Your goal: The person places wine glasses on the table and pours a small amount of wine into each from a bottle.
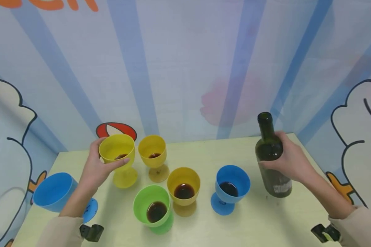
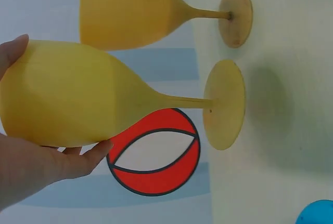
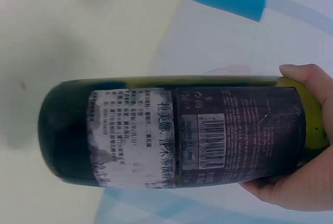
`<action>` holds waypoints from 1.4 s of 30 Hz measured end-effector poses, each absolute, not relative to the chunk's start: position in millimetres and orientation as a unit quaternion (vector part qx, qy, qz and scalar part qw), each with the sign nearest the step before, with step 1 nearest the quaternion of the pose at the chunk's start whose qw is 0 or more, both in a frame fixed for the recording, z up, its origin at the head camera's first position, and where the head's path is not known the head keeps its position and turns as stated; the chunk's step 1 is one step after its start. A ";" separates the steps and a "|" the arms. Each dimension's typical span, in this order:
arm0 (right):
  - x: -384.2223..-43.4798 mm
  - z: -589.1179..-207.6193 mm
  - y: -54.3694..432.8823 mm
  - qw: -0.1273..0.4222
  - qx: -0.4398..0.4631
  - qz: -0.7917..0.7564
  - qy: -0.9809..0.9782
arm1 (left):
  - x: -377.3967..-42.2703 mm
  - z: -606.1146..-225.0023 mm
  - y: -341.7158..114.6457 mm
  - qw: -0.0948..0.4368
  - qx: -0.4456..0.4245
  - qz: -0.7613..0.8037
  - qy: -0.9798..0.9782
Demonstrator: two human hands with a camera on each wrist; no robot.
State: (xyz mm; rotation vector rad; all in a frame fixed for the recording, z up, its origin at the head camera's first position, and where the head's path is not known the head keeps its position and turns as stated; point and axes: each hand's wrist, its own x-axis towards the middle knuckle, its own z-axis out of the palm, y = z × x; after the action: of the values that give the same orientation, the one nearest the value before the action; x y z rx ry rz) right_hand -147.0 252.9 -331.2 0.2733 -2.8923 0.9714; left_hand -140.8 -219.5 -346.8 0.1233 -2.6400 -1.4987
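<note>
My left hand point(image 1: 96, 168) grips the bowl of a bright yellow goblet point(image 1: 115, 147) at the back left, with a little dark liquid inside. In the left wrist view this goblet point(image 2: 78, 96) has its foot raised off the table, and a shadow lies beyond it. On the right, my right hand point(image 1: 292, 158) grips a dark green wine bottle point(image 1: 268, 148) round its body, the bottle nearly upright with its mouth uncovered. The right wrist view shows the back label of the bottle point(image 3: 234, 135) and its base held above the table.
An amber-yellow goblet point(image 1: 153, 147) stands close beside the held one. Nearer are another amber goblet point(image 1: 182, 176), a green goblet point(image 1: 149, 197) and a blue goblet point(image 1: 233, 176), all with dark liquid. Another blue goblet point(image 1: 54, 192) is partly behind my left forearm. A printed cloth point(image 1: 185, 68) hangs behind the table.
</note>
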 end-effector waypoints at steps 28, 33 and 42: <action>-131.3 -371.7 279.0 0.026 0.026 0.354 -0.934 | -155.0 -378.6 -234.8 0.029 0.086 -0.515 -0.853; -130.1 -370.9 279.5 0.024 0.025 0.357 -0.934 | -157.2 -382.1 -236.9 0.027 0.092 -0.515 -0.852; -130.7 -372.1 282.8 0.017 0.041 0.361 -0.932 | -155.7 -385.9 -243.1 0.013 0.103 -0.514 -0.851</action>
State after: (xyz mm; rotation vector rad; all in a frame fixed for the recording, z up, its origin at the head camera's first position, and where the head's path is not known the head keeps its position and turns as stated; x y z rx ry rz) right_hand -130.7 282.8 -372.1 0.1287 -2.8954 1.1219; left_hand -155.7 -243.1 -385.9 0.3213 -2.6529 -1.6015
